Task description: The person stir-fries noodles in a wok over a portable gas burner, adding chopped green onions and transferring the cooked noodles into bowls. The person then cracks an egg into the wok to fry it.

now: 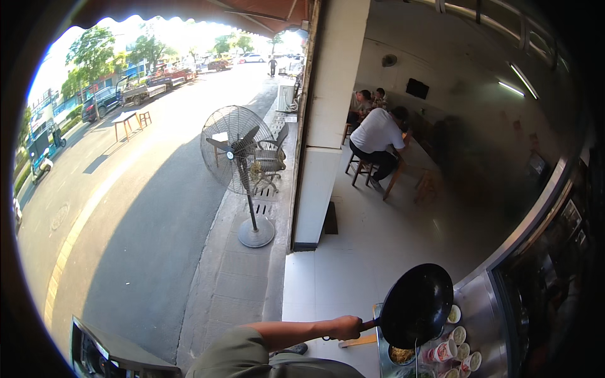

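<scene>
My left hand (347, 327) grips the handle of a black wok (416, 304), with the arm stretched across to the right. The wok is tipped steeply, its dark inner side facing me. Below its lower rim sits a bowl of brownish food (401, 355), partly covered by the wok. A thin metal utensil handle (417, 361) rises beside the bowl; what holds it is out of sight. Several paper cups (457, 335) stand or lean close together on the right of the bowl. My right hand is out of view.
A metal-topped table (384, 352) bears the bowl and cups. On its right runs a steel counter (482, 302). A pedestal fan (241, 151) stands outside, left of a pillar (326, 118). Indoors, a person (378, 132) sits on a stool. Black equipment (94, 352) occupies the lower left.
</scene>
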Tool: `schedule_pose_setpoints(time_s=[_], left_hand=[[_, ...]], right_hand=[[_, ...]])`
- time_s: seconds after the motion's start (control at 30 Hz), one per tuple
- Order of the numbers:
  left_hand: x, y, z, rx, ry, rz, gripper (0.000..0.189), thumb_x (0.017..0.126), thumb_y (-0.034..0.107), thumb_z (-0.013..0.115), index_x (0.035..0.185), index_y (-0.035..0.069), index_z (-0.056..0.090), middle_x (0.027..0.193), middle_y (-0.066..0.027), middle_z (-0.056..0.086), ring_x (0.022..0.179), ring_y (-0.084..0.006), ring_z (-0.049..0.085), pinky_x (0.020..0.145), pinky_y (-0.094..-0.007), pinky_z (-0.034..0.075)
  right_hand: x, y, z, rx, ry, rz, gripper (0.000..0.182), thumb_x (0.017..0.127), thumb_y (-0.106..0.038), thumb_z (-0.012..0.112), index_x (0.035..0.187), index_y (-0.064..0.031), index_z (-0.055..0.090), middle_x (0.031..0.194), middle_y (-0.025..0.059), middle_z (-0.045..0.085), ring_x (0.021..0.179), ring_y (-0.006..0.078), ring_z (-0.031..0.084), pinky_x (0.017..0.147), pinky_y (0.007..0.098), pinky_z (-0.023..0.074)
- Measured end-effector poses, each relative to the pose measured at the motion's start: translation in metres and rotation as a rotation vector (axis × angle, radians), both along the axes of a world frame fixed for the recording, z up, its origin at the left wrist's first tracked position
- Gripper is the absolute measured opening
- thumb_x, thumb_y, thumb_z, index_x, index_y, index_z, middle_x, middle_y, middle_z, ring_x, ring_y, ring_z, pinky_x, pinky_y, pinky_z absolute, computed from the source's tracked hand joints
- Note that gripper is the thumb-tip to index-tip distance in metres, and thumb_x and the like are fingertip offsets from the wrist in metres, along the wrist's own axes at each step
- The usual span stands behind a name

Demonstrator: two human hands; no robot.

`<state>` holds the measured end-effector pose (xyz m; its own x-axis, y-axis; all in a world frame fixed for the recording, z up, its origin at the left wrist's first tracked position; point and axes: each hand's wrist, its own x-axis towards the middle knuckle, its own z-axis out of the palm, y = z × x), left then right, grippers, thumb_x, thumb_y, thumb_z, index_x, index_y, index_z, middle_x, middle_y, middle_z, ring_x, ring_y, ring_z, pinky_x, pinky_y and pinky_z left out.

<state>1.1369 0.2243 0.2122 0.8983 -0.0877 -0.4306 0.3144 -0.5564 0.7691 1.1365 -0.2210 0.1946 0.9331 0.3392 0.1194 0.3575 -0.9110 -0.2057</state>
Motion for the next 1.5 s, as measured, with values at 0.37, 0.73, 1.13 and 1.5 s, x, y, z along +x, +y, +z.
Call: schedule_pose_setpoints(time_s=[0.37,0.73,1.13,1.5], left_hand=[[0.015,-0.022,0.039,0.058,-0.011,0.069,0.026,0.090,0.022,0.060,0.099,-0.003,0.063,0.070,-0.0144,0.066,0.060,-0.0256,0.068,0.057,-0.0375,0.054],[0.048,-0.048,0.002,0.193,-0.095,-0.063,0.036,0.086,0.029,0.068,0.102,-0.003,0.065,0.090,-0.0246,0.070,0.088,-0.0399,0.069,0.080,-0.0448,0.054],[0.065,-0.066,0.013,0.359,-0.190,-0.154,0.035,0.088,0.023,0.065,0.112,-0.002,0.062,0.097,-0.0253,0.071,0.092,-0.0417,0.069,0.085,-0.0466,0.054],[0.072,-0.064,0.005,0.371,-0.213,-0.166,0.033,0.086,0.023,0.066,0.107,-0.002,0.062,0.095,-0.0254,0.070,0.093,-0.0441,0.067,0.085,-0.0497,0.053]], right_hand=[[0.010,-0.011,-0.029,0.065,-0.071,0.017,0.054,0.091,-0.015,0.064,0.144,-0.0240,0.055,0.087,0.0183,0.063,0.070,0.0408,0.063,0.062,0.0509,0.0522],[0.024,0.002,-0.046,0.113,-0.219,-0.213,0.057,0.092,-0.012,0.062,0.147,-0.0234,0.050,0.084,0.0169,0.061,0.067,0.0364,0.063,0.059,0.0470,0.0533],[0.007,-0.003,-0.061,0.115,-0.240,-0.307,0.061,0.090,-0.009,0.060,0.148,-0.0237,0.049,0.087,0.0165,0.062,0.066,0.0370,0.064,0.061,0.0479,0.0550],[0.008,-0.018,-0.061,0.264,-0.150,-0.146,0.054,0.092,-0.013,0.062,0.143,-0.0278,0.054,0.082,0.0163,0.063,0.067,0.0380,0.066,0.060,0.0479,0.0559]])
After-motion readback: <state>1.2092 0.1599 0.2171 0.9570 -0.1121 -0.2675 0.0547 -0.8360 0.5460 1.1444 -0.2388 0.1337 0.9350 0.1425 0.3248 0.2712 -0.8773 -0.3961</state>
